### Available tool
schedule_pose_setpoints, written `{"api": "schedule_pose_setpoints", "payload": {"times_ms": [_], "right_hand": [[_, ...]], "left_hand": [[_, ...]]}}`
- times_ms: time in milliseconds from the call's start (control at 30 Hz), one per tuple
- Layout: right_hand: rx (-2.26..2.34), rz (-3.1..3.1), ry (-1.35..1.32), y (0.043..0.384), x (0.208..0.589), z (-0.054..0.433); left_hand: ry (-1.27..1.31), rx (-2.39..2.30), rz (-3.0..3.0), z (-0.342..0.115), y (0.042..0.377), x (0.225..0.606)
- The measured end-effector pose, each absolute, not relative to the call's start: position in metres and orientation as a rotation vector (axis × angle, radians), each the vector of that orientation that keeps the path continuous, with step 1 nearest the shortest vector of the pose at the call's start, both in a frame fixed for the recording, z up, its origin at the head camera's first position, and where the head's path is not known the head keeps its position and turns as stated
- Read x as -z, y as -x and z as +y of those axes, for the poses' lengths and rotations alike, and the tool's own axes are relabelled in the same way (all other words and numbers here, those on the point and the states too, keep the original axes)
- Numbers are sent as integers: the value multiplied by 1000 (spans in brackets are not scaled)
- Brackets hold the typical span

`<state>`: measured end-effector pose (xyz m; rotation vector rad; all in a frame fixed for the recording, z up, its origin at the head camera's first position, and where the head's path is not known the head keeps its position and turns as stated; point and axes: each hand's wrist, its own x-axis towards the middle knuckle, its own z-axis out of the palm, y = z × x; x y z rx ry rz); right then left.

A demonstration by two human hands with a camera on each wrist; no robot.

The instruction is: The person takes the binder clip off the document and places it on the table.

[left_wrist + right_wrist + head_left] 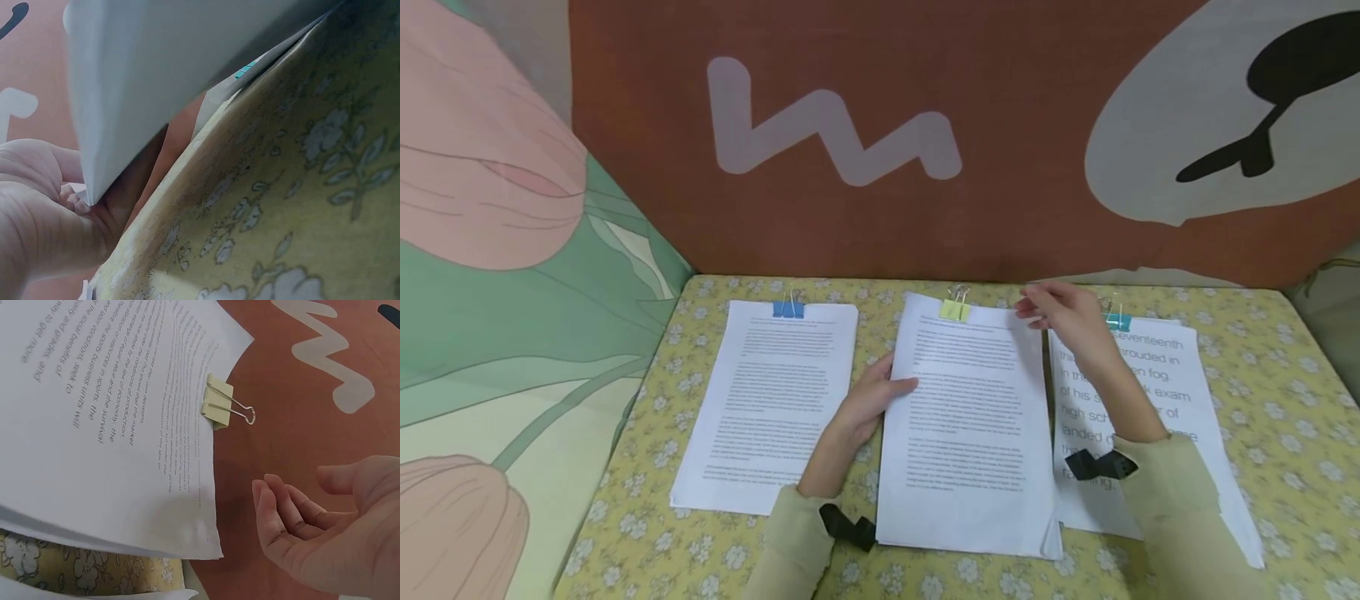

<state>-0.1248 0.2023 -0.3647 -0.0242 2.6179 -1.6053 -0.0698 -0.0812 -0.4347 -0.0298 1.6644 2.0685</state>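
Note:
In the middle of the table lies a stack of printed paper (966, 433), its left side lifted. A yellow-green binder clip (955, 310) bites its top edge, wire handles pointing away from the sheets. My left hand (867, 398) grips the stack's left edge, thumb on top and fingers underneath; the left wrist view shows the paper edge (94, 181) inside the hand. Just off the stack's top right corner is my right hand (1067, 321), holding nothing. In the right wrist view its loosely bent fingers (269, 509) stand apart from the paper and the clip.
To the left lies another printed stack (775, 400) with a blue binder clip (788, 310). On the right, a large-print stack (1120, 500) carries a teal binder clip (1118, 322), partly behind my right arm. A yellow floral cloth (632, 508) covers the table; a brown patterned backdrop (850, 225) rises behind.

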Motion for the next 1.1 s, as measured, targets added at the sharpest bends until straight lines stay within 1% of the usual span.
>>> {"api": "schedule_pose_setpoints", "payload": {"times_ms": [233,600,933,1100], "right_hand": [[1572,2588,108,144,363,195],[1428,2422,255,166,363,197],[1263,2322,374,175,372,192],[1274,2303,382,177,375,187]], "left_hand": [[35,-2057,1675,-80,70,434],[43,-2052,1690,-78,70,435],[57,-2028,1718,-77,71,435],[52,-2018,1732,-77,70,435]]}}
